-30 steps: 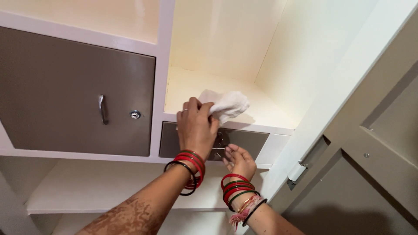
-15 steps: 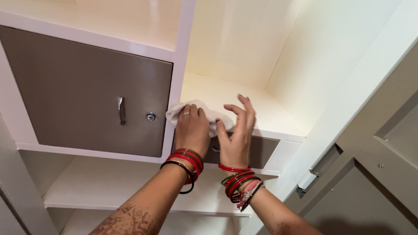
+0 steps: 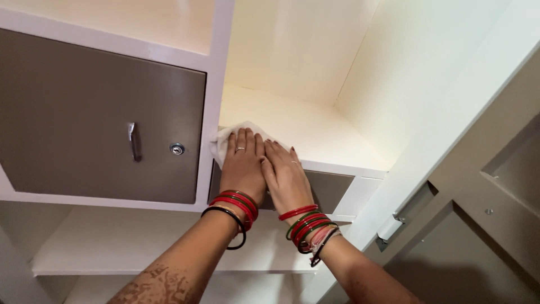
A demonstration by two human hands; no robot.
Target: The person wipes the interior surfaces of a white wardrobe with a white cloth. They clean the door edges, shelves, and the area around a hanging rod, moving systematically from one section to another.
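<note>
Your right hand [image 3: 286,179] has dropped flat beside your left hand [image 3: 243,169], both palms open, pressing the cloth [image 3: 224,142] at the shelf's [image 3: 315,132] front-left corner. You're mid-wipe; next likely calls for sweeping it along the shelf.

No packages, labels, signs or screens in view.
</note>
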